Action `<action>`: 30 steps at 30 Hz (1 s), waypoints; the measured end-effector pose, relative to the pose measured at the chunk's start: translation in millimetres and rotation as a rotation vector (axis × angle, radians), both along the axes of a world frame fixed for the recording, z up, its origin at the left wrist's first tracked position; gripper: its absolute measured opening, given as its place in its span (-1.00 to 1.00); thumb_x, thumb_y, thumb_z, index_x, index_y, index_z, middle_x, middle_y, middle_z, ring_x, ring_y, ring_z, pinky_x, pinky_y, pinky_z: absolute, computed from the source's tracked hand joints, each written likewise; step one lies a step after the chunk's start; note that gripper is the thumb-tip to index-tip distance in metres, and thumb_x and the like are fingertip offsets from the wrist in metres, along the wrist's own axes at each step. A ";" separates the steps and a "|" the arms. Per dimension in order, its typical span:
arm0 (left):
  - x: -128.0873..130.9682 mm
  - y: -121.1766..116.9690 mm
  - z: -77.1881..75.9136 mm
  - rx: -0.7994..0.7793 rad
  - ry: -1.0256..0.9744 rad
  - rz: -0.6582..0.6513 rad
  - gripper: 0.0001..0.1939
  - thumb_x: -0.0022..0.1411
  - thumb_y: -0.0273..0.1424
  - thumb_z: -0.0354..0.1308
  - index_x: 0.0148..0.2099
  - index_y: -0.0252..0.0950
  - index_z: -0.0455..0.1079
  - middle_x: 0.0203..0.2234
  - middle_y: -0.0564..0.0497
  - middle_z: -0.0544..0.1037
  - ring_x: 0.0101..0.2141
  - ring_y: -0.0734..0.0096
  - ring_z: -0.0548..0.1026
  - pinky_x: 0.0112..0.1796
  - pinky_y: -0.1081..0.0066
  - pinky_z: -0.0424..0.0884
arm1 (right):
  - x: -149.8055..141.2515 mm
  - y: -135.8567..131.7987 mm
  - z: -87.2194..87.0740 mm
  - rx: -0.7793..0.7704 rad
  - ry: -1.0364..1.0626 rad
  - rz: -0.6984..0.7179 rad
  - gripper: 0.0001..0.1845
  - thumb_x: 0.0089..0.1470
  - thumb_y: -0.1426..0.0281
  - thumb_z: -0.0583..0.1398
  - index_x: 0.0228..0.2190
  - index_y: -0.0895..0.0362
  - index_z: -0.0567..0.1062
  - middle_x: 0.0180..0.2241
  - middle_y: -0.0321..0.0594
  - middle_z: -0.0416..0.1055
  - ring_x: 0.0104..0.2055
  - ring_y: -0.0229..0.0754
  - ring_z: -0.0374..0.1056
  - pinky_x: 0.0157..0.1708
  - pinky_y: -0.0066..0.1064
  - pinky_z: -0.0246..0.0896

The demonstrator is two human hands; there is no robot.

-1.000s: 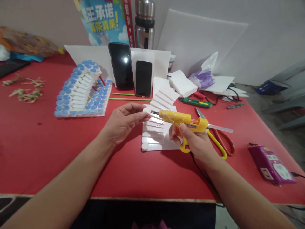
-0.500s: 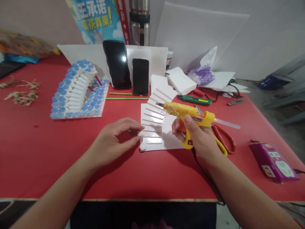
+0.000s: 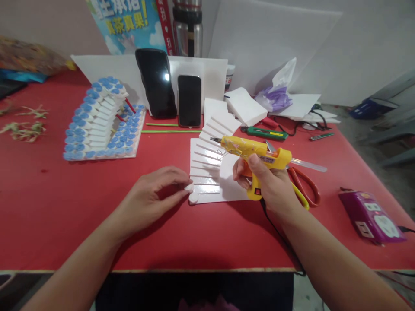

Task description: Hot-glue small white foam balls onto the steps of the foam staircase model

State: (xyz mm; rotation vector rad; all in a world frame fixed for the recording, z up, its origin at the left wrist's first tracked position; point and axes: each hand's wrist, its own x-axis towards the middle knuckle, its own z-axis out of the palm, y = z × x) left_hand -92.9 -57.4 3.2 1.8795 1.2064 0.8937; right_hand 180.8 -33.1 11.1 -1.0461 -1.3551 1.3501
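My right hand [image 3: 275, 188] is wrapped round the grip of a yellow hot glue gun [image 3: 244, 147], a clear glue stick jutting from its back and its nozzle pointing left. Under the nozzle a white model staircase [image 3: 207, 167] fans upward on a white foam board base [image 3: 235, 196]. A small white disc [image 3: 193, 198] sits at the base's front left corner. Just behind that disc, my left hand [image 3: 154, 196] pinches a small white piece [image 3: 189, 188] between thumb and fingers, against the stair's left edge. The piece's full shape is partly hidden by the fingertips.
A blue-and-white model staircase [image 3: 100, 123] stands left. Two phones [image 3: 189, 101] lean on a white board behind. Green sticks [image 3: 168, 131], a green utility knife [image 3: 266, 133], red-handled pliers [image 3: 306, 185] and a purple power box [image 3: 371, 218] lie around. The glue gun's cord [image 3: 282, 239] hangs over the front edge.
My left hand has moved slightly down, bringing the small white piece to the stair's edge beside the disc. My right hand holds the glue gun almost unmoved. The view has shifted a little.
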 end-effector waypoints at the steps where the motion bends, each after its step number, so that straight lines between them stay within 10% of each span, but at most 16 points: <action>1: 0.5 0.0 -0.4 -0.004 -0.001 -0.003 -0.87 0.30 -0.35 0.33 -0.11 -0.14 0.66 -0.15 -0.11 0.66 -0.15 0.18 0.59 -0.07 0.35 0.47 | 0.0 -0.1 -0.2 0.000 0.004 0.002 -0.56 0.27 -0.05 0.25 -0.41 0.05 0.54 -0.46 -0.25 0.45 -0.51 -0.24 0.22 -0.48 -0.29 0.10; 25: 3.0 -4.7 -3.1 0.324 0.295 -0.170 -0.71 0.47 -0.51 0.08 0.09 -0.26 0.57 -0.04 -0.13 0.58 -0.05 0.28 0.57 -0.05 0.39 0.48 | 1.6 0.4 -4.5 -0.011 0.030 0.001 -0.58 0.29 0.00 0.26 -0.41 0.06 0.56 -0.45 -0.25 0.49 -0.52 -0.27 0.22 -0.48 -0.32 0.06; 30: -0.8 -5.7 -3.8 0.291 0.220 -0.015 -0.73 0.44 -0.49 0.16 0.11 -0.24 0.55 0.00 -0.09 0.59 -0.01 0.29 0.57 0.03 0.37 0.46 | 1.2 1.1 -5.1 0.017 0.040 -0.007 -0.60 0.31 0.03 0.26 -0.41 0.06 0.57 -0.44 -0.27 0.48 -0.53 -0.29 0.23 -0.49 -0.32 0.06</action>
